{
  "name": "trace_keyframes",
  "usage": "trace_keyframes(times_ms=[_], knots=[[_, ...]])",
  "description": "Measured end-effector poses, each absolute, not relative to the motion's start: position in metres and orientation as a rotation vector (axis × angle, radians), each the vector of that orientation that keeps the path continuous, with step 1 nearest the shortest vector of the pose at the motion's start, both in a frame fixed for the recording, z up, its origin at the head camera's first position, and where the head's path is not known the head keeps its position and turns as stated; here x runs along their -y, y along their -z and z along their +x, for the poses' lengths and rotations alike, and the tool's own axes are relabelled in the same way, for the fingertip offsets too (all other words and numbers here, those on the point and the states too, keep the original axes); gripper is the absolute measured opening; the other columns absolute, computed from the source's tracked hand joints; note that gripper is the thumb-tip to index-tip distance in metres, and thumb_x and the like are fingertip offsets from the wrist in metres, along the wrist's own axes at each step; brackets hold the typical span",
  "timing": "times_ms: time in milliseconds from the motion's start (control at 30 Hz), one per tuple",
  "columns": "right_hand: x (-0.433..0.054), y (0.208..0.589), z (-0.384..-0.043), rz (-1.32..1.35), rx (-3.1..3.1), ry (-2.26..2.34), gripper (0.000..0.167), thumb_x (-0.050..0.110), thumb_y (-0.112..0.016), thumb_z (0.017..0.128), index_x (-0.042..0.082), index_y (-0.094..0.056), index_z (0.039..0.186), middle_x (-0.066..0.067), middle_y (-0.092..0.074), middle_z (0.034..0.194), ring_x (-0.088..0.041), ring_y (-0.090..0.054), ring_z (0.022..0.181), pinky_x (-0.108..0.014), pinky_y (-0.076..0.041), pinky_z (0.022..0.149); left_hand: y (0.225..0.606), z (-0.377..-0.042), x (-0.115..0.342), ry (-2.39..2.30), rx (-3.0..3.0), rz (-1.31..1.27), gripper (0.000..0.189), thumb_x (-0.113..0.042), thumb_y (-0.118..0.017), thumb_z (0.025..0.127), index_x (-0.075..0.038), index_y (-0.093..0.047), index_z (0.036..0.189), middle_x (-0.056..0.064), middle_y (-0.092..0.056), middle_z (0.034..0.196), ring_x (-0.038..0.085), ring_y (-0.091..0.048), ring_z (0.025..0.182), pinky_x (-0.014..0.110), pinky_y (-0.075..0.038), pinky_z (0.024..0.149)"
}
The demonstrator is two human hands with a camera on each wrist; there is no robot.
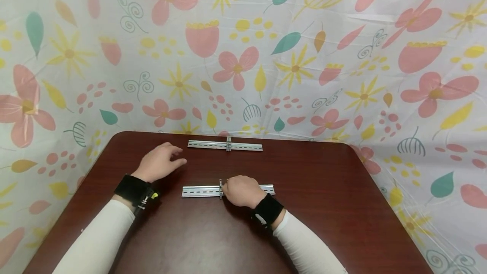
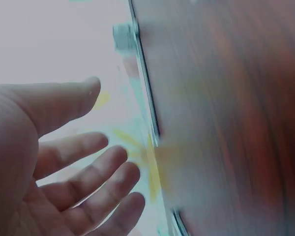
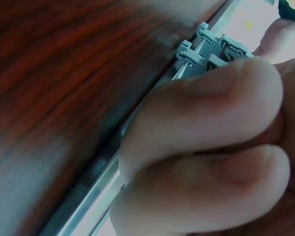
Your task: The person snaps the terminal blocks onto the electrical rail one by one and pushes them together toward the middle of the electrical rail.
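Across the near part of the table lies a slotted metal DIN rail [image 1: 199, 191]. My right hand [image 1: 243, 191] is on it with curled fingers, pinching a grey terminal block [image 3: 189, 54] at the rail's middle. Just beyond, a second grey terminal block [image 3: 205, 32] stands upright on the same rail, side by side with the first. The curled fingers hide the lower part of the held block, and the thumb is out of sight. My left hand [image 1: 161, 162] hovers left of the rails with nothing in it, its fingers [image 2: 91, 179] loosely spread and thumb apart.
Parallel to the near rail, another DIN rail [image 1: 207, 144] lies at the table's back, with grey blocks [image 1: 228, 144] clipped near its middle. The dark red-brown table [image 1: 323, 206] ends at a flower-printed curtain [image 1: 243, 75].
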State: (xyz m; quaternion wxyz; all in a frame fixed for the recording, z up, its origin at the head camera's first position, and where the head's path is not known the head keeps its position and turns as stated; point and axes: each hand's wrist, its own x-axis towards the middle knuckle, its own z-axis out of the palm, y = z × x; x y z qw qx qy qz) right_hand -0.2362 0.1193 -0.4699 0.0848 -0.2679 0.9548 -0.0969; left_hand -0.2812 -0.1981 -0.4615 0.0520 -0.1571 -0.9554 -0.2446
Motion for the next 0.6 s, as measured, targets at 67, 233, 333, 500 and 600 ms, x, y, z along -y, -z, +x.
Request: trace_keyframes(times_ms=[67,233,333,500,600], knots=[[-0.12,0.469,-0.236,-0.796,-2.849,0.29,0.054,0.022,-0.056,0.114,0.022,-0.051,0.06,0.006,-0.042,0.059,-0.01,-0.043,0.055,-0.032,-0.036,0.043,0.461,-0.284,0.211,0.724,2.896,-0.398,0.051,-0.036,-0.08,0.104,0.001,-0.075,0.139,0.018,-0.072,0.124,0.036,-0.072,0.112,0.058,-0.06,0.092],[-0.12,0.471,-0.235,-0.79,-2.838,0.269,0.054,0.025,-0.056,0.115,0.022,-0.053,0.061,0.005,-0.046,0.06,-0.011,-0.047,0.056,-0.034,-0.04,0.045,0.463,-0.287,0.243,0.697,2.881,-0.244,0.054,-0.035,-0.076,0.107,0.007,-0.071,0.141,0.027,-0.07,0.128,0.044,-0.067,0.116,0.064,-0.058,0.092],[-0.12,0.473,-0.236,-0.795,-2.841,0.258,0.054,0.026,-0.055,0.115,0.022,-0.054,0.061,0.005,-0.047,0.06,-0.01,-0.048,0.056,-0.034,-0.042,0.045,0.463,-0.289,0.257,0.695,2.884,-0.193,0.059,-0.037,-0.074,0.108,0.01,-0.069,0.142,0.032,-0.067,0.131,0.049,-0.063,0.121,0.067,-0.056,0.095],[-0.121,0.474,-0.237,-0.797,-2.845,0.265,0.055,0.025,-0.056,0.115,0.022,-0.053,0.06,0.006,-0.042,0.059,-0.011,-0.044,0.055,-0.032,-0.037,0.044,0.459,-0.292,0.276,0.718,2.892,-0.13,0.065,-0.04,-0.074,0.108,0.013,-0.065,0.144,0.037,-0.063,0.14,0.055,-0.057,0.132,0.072,-0.05,0.104],[-0.122,0.473,-0.237,-0.8,-2.844,0.282,0.055,0.024,-0.056,0.115,0.022,-0.052,0.06,0.007,-0.039,0.059,-0.011,-0.04,0.054,-0.032,-0.034,0.044,0.459,-0.295,0.283,0.723,2.896,-0.107,0.067,-0.041,-0.074,0.108,0.013,-0.063,0.145,0.038,-0.061,0.142,0.056,-0.055,0.134,0.073,-0.047,0.107]])
